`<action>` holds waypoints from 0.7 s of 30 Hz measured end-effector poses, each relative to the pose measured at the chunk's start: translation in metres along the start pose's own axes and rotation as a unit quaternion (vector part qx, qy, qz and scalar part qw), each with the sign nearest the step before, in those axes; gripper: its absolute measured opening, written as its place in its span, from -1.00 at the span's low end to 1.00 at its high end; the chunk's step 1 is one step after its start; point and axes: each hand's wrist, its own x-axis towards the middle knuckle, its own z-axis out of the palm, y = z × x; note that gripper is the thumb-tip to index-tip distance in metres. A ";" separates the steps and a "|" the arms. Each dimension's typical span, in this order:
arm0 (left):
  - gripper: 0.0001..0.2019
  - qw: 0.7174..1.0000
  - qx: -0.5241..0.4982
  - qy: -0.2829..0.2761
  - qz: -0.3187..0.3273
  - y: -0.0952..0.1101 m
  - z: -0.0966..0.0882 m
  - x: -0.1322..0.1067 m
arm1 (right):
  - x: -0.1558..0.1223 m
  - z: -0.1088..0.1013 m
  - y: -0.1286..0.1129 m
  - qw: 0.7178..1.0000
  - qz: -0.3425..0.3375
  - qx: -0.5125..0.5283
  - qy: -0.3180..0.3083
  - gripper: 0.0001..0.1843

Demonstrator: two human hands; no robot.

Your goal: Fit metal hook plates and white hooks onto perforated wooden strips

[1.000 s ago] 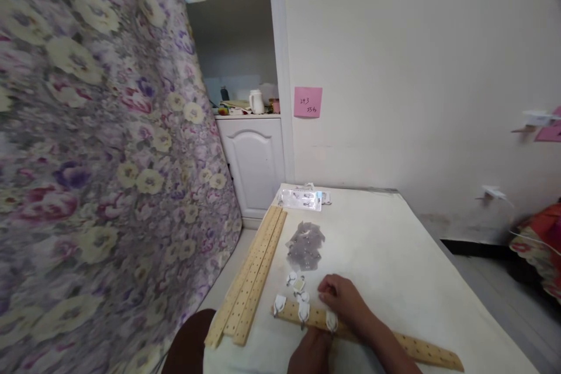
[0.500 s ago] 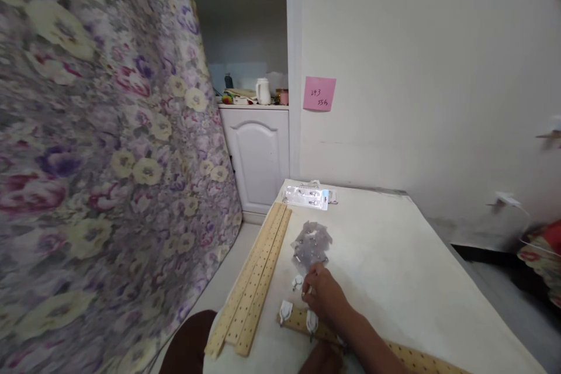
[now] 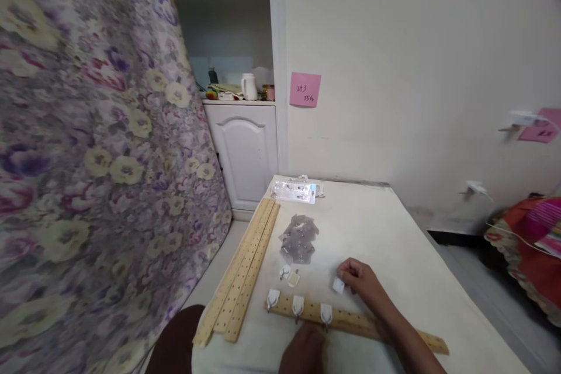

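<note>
My right hand [image 3: 360, 280] pinches a small white adhesive hook [image 3: 338, 285] above the table, just beyond a perforated wooden strip [image 3: 350, 319]. Along the left part of that strip sit three white hooks, a left one [image 3: 273, 298], a middle one [image 3: 298, 305] and a right one [image 3: 326, 314], their metal hooks pointing toward me. My left hand [image 3: 303, 352] is at the strip's near edge, below the hooks; its fingers are dark and mostly hidden. A loose white hook [image 3: 284, 272] and a cream-backed one [image 3: 293, 279] lie beyond the strip.
Several perforated wooden strips [image 3: 246, 266] lie lengthwise on the table's left side. A pile of grey translucent packets [image 3: 299, 239] rests near the middle. Clear plastic packaging [image 3: 293, 191] is at the far edge. A floral curtain [image 3: 100, 175] hangs at left.
My right hand has moved right, away from the loose hooks, with a white hook in its fingers. The cream-backed hook and the strip's third hook now show. The view has turned right.
</note>
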 end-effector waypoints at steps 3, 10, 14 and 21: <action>-0.78 0.999 -0.012 -0.026 0.022 0.007 -0.012 0.006 | -0.015 -0.011 0.013 0.997 0.027 0.067 0.007 -0.71; -0.82 0.994 -0.100 0.031 0.038 0.030 -0.021 0.009 | -0.036 -0.010 0.024 0.986 0.035 0.160 0.015 -0.65; -0.85 0.993 -0.117 0.019 -0.010 0.048 -0.019 0.016 | -0.041 -0.010 0.021 0.979 0.041 0.200 0.011 -0.66; -0.84 0.915 -0.295 -0.129 -0.242 0.072 0.010 0.034 | -0.050 -0.017 0.018 0.975 0.031 0.221 0.006 -0.71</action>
